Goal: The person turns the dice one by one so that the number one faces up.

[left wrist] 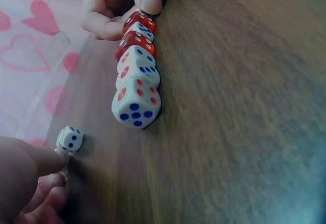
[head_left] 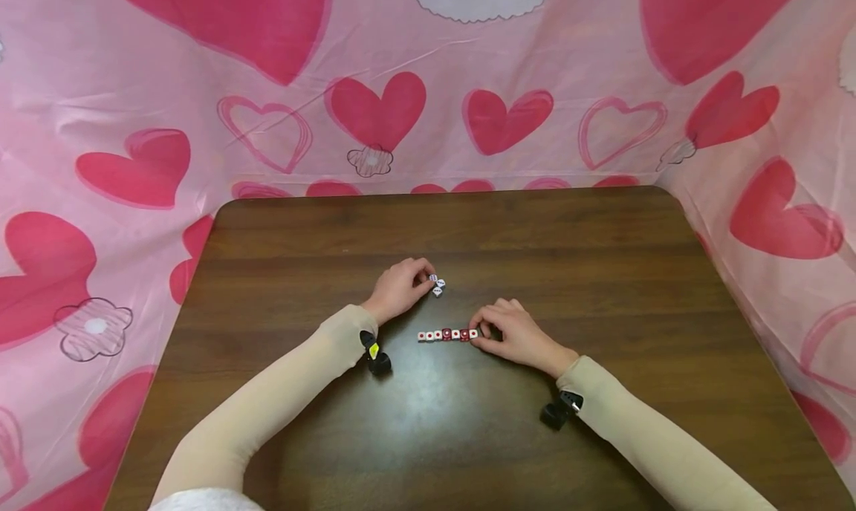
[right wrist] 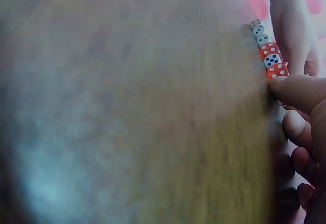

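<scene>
A straight row of small dice (head_left: 438, 335), white ones mixed with red ones, lies on the table. At its right end my right hand (head_left: 511, 334) pinches the last white die (head_left: 473, 334) between thumb and forefinger; in the right wrist view the thumb covers that die, beside a red die (right wrist: 277, 71). Farther back, my left hand (head_left: 399, 287) has thumb and forefinger at a white die (head_left: 433, 278) with blue pips. Two more white dice (head_left: 438, 291) sit close by that one. The left wrist view shows the left thumb partly hiding this small cluster.
The brown wooden table (head_left: 575, 251) has rounded far corners. A pink cloth (head_left: 441, 58) printed with hearts hangs behind it and along both sides. Each wrist bears a black strapped camera (head_left: 380, 363).
</scene>
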`<state>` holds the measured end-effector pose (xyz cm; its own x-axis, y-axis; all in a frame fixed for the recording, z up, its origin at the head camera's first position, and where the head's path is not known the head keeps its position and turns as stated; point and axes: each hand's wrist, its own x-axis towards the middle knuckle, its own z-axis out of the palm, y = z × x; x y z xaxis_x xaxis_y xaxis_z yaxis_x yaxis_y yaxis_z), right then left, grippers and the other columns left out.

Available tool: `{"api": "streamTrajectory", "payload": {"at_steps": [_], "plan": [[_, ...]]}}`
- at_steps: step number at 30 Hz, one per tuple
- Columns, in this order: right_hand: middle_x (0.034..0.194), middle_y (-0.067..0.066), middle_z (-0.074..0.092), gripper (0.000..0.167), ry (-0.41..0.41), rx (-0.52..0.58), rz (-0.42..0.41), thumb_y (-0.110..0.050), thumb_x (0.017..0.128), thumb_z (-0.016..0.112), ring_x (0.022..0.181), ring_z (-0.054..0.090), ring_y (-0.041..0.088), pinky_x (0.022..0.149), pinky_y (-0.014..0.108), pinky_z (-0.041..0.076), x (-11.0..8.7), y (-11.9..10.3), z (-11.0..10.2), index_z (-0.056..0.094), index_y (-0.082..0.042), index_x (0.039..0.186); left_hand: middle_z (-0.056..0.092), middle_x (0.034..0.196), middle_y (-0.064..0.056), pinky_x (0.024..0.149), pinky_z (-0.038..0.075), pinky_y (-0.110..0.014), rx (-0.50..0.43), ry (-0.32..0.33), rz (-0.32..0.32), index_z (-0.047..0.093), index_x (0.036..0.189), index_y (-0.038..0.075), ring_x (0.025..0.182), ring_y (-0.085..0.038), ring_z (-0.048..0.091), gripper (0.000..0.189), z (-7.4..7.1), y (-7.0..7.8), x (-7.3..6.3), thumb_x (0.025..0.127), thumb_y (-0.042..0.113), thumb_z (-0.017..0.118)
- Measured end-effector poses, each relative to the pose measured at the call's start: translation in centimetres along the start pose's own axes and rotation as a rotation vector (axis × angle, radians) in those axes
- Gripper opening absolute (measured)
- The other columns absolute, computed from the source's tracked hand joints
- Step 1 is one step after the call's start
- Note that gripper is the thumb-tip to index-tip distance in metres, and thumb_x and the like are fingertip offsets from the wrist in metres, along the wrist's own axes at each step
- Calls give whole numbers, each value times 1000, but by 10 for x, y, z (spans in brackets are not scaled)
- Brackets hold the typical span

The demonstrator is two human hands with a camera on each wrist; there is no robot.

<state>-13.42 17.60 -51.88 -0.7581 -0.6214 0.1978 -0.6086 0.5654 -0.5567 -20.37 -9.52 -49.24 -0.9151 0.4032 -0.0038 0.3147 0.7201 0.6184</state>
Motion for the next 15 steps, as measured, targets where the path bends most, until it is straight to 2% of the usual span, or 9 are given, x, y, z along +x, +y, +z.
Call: {"api": "streamTrajectory", "payload": {"at_steps": [4, 8, 12, 15], "plan": [[77, -17, 49, 21, 12, -7, -12, -24, 88, 85, 78, 40, 5, 81, 36, 32, 0, 1, 1, 68, -23, 99, 65, 94, -5, 79, 49, -36, -48, 20, 9, 71, 110, 9, 85, -19, 59, 14, -2, -3, -2, 99, 16, 72], [77, -17, 49, 21, 11, -5, -11, -24, 88, 85, 78, 40, 5, 81, 35, 31, 0, 1, 1, 67, -23, 99, 66, 93, -5, 79, 50, -36, -65, 41, -3, 71, 108, 9, 84, -20, 60, 15, -2, -4, -1, 100, 22, 70], [78, -17, 48, 21, -2, 4, -6, -25, 88, 84, 78, 40, 5, 81, 34, 31, 0, 1, 1, 67, -24, 100, 68, 91, -2, 77, 49, -36, -65, 31, -20, 72, 107, 12, 82, -18, 61, 15, -2, -6, 1, 101, 26, 70], [78, -17, 49, 21, -5, 8, -7, -25, 88, 84, 78, 40, 6, 82, 35, 31, 0, 1, 0, 67, -24, 101, 69, 91, -2, 77, 50, -35, -92, 20, -16, 72, 107, 11, 80, -16, 62, 14, -2, -9, 2, 99, 22, 73]]}}
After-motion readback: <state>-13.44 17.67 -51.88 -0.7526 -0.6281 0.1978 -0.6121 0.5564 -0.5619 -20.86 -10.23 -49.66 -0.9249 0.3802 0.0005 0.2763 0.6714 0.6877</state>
